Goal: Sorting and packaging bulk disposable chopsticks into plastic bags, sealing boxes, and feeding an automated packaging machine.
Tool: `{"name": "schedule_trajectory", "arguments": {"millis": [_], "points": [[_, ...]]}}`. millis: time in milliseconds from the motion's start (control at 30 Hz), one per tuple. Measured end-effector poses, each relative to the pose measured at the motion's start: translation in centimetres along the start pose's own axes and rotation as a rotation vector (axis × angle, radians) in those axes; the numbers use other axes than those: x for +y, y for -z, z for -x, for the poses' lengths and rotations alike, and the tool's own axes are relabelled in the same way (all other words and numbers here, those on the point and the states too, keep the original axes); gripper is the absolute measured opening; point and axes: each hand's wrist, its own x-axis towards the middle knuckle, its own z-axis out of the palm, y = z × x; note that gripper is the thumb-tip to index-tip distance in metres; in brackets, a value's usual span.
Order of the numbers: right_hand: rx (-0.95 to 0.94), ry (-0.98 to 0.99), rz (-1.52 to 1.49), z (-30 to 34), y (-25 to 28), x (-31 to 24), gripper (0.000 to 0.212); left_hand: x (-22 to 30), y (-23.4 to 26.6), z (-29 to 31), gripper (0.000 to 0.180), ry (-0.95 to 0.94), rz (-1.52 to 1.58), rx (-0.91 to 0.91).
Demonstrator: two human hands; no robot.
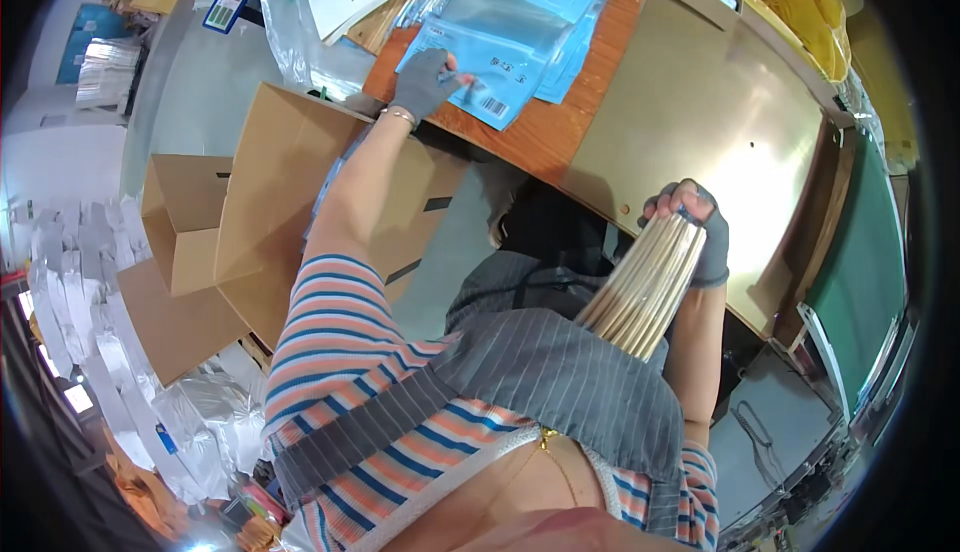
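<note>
My left hand (425,84), in a grey fingerless glove, reaches over the wooden table. Its fingers are pinched together on the printed front of a flat blue plastic bag (490,62) with a clear window. More blue bags (570,67) lie beneath and beyond it in a loose pile. In my right hand (692,224), gloved the same way, is a bundle of thin pale wooden sticks (645,287). The fist closes round their upper end, and the sticks fan slightly down toward my apron. Between the left fingers the exact grip is partly hidden.
A shiny tan board (700,132) covers the table's right part. Open cardboard boxes (270,202) stand at the left, below the table edge. Other wooden sticks (395,17) lie behind the bags. A yellow plastic bag (790,2) sits at the far right.
</note>
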Motion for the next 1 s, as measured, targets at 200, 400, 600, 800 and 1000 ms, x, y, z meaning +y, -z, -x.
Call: {"name": "schedule_trajectory", "arguments": {"millis": [200, 400, 600, 800, 1000], "points": [[0.007, -0.018, 0.024, -0.5, -1.4, 0.3, 0.024, -2.0, 1.9, -2.8, 0.038, -0.035, 0.086, -0.246], [0.001, 0.010, 0.024, 0.1, -1.0, 0.4, 0.022, 5.6, 5.3, -6.5, 0.026, -0.016, 0.428, -0.490], [-0.014, 0.015, 0.043, 0.0, -0.2, 0.4, 0.020, 18.8, -7.4, -2.8, 0.017, -0.083, 0.550, -0.205], [0.038, -0.130, -0.007, -0.2, 3.7, 2.2, 0.052, 26.4, -12.1, -1.0, 0.023, 0.020, 0.646, 0.023], [0.280, -0.047, 0.113, 0.1, 7.1, 3.4, 0.028, 31.5, -5.9, 0.9, 0.024, -0.143, 0.801, 0.047]]}}
